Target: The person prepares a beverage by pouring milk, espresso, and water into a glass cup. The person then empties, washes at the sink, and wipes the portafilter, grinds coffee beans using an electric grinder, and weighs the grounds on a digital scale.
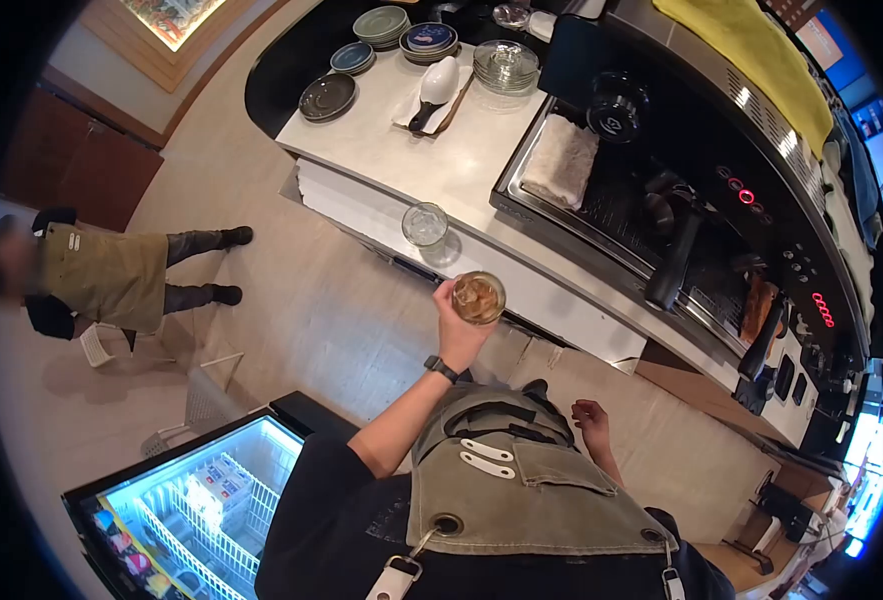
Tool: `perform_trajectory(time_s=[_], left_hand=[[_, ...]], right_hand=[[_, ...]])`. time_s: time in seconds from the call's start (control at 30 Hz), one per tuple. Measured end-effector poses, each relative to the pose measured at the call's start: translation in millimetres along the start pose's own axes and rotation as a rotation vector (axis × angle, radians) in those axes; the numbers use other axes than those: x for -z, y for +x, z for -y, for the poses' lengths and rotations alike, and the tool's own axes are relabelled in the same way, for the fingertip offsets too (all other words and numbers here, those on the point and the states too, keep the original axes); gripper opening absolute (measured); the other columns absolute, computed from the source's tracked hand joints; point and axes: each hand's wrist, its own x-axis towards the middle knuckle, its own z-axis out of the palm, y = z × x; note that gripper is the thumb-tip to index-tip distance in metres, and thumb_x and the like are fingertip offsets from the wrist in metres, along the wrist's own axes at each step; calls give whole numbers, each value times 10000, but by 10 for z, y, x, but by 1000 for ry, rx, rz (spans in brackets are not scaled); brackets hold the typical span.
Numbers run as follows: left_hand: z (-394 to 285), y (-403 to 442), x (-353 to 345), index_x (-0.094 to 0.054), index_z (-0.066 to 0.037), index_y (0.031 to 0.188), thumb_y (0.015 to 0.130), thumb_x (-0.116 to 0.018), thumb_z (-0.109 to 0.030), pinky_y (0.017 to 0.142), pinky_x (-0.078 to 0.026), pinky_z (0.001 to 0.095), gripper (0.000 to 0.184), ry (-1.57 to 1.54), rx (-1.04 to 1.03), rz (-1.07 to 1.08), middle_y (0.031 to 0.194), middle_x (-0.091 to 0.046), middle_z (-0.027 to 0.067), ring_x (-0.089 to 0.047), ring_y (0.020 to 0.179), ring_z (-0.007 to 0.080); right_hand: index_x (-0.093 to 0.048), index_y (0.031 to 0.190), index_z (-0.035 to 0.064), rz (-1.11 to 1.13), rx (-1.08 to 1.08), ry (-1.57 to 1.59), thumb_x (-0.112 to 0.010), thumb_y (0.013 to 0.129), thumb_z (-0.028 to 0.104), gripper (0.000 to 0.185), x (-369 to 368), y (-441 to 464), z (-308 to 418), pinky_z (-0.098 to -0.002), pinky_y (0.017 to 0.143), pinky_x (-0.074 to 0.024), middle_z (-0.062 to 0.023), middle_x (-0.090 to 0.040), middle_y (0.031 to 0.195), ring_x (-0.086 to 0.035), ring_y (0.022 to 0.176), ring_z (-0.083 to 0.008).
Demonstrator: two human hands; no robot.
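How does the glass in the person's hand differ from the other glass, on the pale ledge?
The held glass is gripped in the left hand; the clear glass stands on the pale ledge, with no hand on it.
The held glass shows amber-brown contents with ice-like chunks, while the clear glass looks colorless throughout.
Both are see-through and round-rimmed.

The white desk carries stacked plates, a dark dish, a napkin with a spoon, clear dishes, a coffee machine and, in front, a glass
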Motion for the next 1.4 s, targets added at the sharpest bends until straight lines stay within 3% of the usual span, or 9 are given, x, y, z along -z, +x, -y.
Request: perform_trajectory(time_s=[0.57,0.7,0.9,1.0,1.2,1.3,1.33,1.37,1.4], left_hand=[[552,705,-257,-275,-20,1391,711,-900,-89,1037,-476,368,926,-110,54,127,1305,-503,171,-581,1195,261],[639,745,-376,-264,-26,1394,723,-885,-70,1066,-461,370,916,-77,-31,119,1350,-503,183,-571,1237,269],[570,715,-394,-258,-27,1407,732,-864,-12,1123,-426,388,908,-158,16,141,1410,-481,200,-541,1296,302],[606,705,-400,-244,-26,1418,740,-858,-34,1112,-430,383,915,-90,-24,132,1375,-490,192,-548,1284,284],[673,613,-324,-202,-17,1525,765,-886,-97,1165,-381,390,1026,-16,-84,77,1502,-432,210,-504,1355,295],[648,182,56,-296,-5,1547,822,-865,-169,1174,-379,392,935,13,76,15,1521,-456,198,-508,1364,288],[664,-60,250,-439,-9,1498,885,-811,-193,1166,-397,398,740,-25,185,-17,1481,-524,181,-536,1342,264],[760,-347,408,-522,-20,1429,913,-774,-156,1158,-412,394,590,65,145,-93,1473,-537,186,-557,1321,241],[926,-681,596,-555,-15,1381,947,-735,-132,990,-553,363,485,170,71,-214,1367,-628,183,-683,1130,227]], right_hand=[[-680,1173,60,-131,-34,69,-709,968,200,250,-468,-147,252,-313,766,-546,-50,-720,1011,-684,902,-157],[-679,1182,56,-134,-49,53,-712,971,204,261,-509,-214,192,-329,770,-550,-62,-725,1031,-685,899,-171],[-678,1179,59,-129,-62,57,-715,969,215,264,-531,-257,152,-323,775,-551,-57,-725,1029,-690,907,-167],[-677,1176,64,-106,-52,35,-715,967,210,258,-509,-229,201,-314,772,-552,-49,-722,1026,-696,919,-162],[-671,1185,49,-20,-61,-16,-714,965,212,277,-363,-53,214,-324,778,-554,-62,-722,1026,-698,918,-168],[-671,1186,38,108,-51,-66,-712,962,194,276,-311,216,194,-324,776,-555,-69,-722,1023,-693,902,-166],[-672,1187,31,175,-48,-95,-710,960,182,275,-309,332,180,-321,768,-559,-76,-721,1025,-690,886,-171],[-673,1188,25,256,-51,-134,-709,958,169,274,-315,463,167,-319,760,-562,-83,-720,1027,-688,871,-175],[-676,1180,15,375,-7,-117,-703,959,154,262,-338,624,90,-309,762,-560,-83,-720,1003,-686,864,-167]])
